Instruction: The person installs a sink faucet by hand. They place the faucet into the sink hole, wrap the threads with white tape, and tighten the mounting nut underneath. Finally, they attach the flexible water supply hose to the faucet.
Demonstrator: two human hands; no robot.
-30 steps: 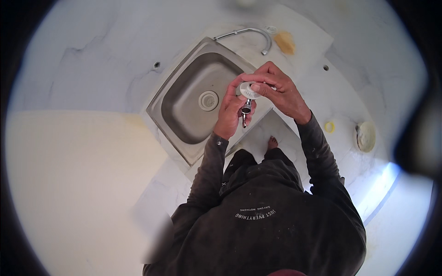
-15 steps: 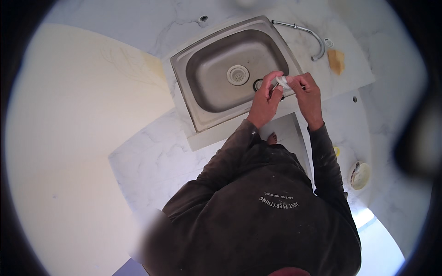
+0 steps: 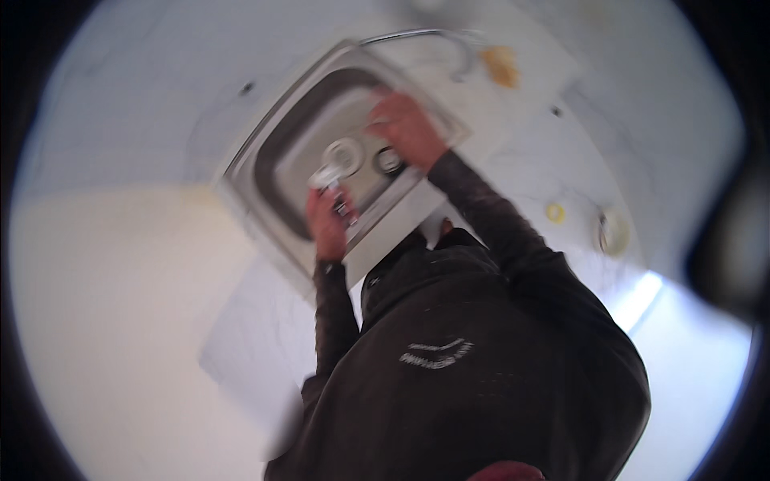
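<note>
Over the near left part of the steel sink (image 3: 245, 164), my left hand (image 3: 326, 227) is closed around a small fitting (image 3: 340, 205) with a shiny metal body and a whitish end. My right hand (image 3: 409, 132) is above the right side of the basin, apart from the left one. Motion smears its fingers, so whether they hold anything is unclear. Between the hands, the round pale drain strainer (image 3: 343, 157) shows in the basin floor. A black-rimmed ring-shaped part (image 3: 390, 161) lies beside it, just below my right hand.
A curved chrome spout (image 3: 413, 34) lies along the sink's far edge. An orange-tan piece (image 3: 500, 66) is on the pale counter to its right. Farther right are a yellow ring (image 3: 555, 212) and a round whitish container (image 3: 614, 232). Dark holes (image 3: 556, 111) mark the marbled surface.
My hands, together at the sink's near right edge before, have parted. The left has moved left with the fitting; the right is over the basin. The whole view has turned and shifted.
</note>
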